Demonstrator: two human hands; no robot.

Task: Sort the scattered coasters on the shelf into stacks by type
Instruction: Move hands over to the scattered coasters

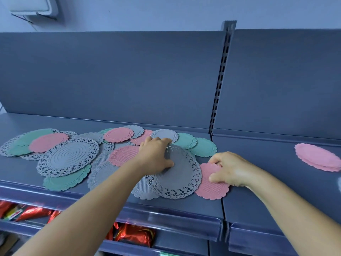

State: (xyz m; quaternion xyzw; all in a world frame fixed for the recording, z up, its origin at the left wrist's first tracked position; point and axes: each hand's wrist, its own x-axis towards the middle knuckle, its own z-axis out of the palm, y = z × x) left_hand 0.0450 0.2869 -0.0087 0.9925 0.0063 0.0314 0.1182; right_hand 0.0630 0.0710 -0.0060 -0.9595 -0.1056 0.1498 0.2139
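Head view: barely begun, one pink stack (318, 157) sitting at shelf (258, 191) right edge, right hand (229, 169) pinching pink coaster (212, 187), left hand (156, 156) gripping grey lace coaster (180, 174), mixed pile (73, 156) remaining.

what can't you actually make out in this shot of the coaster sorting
Head view only:
- Pink stack: its count; the layers blur together and the right edge crops it.
- Grey lace coaster: its far rim, covered by the left hand.
- Pink coaster: its right part, under the right hand.
- Red packets below: labels too blurred.
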